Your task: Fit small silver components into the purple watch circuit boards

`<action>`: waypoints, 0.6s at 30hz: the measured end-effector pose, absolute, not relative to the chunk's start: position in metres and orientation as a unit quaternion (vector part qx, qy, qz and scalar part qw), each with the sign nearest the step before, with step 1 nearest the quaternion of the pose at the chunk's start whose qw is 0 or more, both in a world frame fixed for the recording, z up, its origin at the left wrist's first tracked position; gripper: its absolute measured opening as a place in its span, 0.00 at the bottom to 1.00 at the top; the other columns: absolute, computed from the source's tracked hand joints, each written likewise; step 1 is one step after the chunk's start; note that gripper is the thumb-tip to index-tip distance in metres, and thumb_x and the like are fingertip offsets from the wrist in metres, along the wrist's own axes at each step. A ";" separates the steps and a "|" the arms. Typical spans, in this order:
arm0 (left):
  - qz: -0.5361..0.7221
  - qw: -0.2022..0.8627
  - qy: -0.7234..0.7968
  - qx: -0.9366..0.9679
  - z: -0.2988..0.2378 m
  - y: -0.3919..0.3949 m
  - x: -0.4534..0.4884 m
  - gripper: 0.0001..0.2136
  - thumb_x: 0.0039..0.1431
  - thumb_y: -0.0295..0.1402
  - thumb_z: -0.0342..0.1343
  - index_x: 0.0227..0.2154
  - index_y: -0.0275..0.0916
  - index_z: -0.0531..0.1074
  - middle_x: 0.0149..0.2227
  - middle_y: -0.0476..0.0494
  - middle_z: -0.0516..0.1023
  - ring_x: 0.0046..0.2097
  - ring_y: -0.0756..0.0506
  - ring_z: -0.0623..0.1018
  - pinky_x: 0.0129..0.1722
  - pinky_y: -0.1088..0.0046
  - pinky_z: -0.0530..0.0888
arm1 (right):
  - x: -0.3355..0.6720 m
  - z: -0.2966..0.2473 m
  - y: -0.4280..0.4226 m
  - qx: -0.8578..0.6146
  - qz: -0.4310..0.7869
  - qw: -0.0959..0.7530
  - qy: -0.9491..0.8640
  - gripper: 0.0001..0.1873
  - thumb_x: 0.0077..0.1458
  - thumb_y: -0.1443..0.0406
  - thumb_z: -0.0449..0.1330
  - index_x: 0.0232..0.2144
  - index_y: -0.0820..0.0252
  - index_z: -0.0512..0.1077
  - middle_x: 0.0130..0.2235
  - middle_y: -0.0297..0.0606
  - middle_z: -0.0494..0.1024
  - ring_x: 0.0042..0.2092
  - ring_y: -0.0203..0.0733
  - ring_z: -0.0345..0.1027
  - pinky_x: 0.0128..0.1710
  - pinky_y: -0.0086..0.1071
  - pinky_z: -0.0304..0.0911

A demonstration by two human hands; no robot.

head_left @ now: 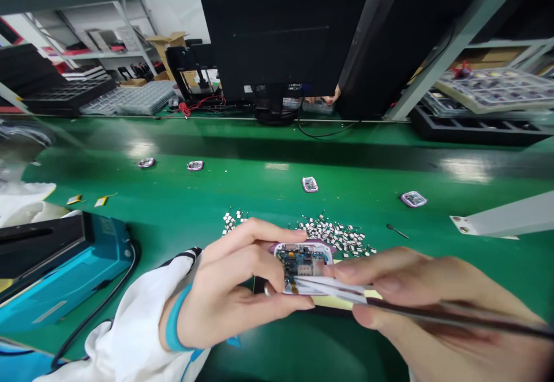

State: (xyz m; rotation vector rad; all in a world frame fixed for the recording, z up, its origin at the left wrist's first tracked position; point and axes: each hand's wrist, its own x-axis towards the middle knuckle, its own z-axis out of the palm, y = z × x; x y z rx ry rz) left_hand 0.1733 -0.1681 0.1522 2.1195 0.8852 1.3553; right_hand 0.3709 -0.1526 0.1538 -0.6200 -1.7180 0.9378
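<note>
My left hand (236,281) grips a small white and purple device with an exposed blue circuit board (300,258) between thumb and fingers, held low over the green table. My right hand (415,289) pinches a pair of metal tweezers (333,287), whose tips rest on the lower edge of the board. Just beyond the board lies a heap of several tiny silver parts (335,235), with a smaller cluster (234,219) to its left. A yellowish pad (333,302) lies under the hands.
More small devices (310,184) (413,199) (195,165) (146,163) lie on the green belt (268,197). A blue machine (64,266) sits at left, a black monitor (285,36) behind, trays (493,87) at right. Another person's hand (331,96) shows behind the monitor.
</note>
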 end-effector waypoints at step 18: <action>0.461 0.160 0.303 0.818 0.162 -0.168 0.169 0.08 0.46 0.27 0.61 0.29 0.28 0.69 0.43 0.33 0.70 0.41 0.47 0.75 0.35 0.79 0.76 | 0.368 0.161 -0.143 -0.147 0.476 0.536 -0.681 0.17 0.45 0.79 0.60 0.36 0.58 0.70 0.35 0.35 0.74 0.37 0.39 0.71 0.37 0.29 0.73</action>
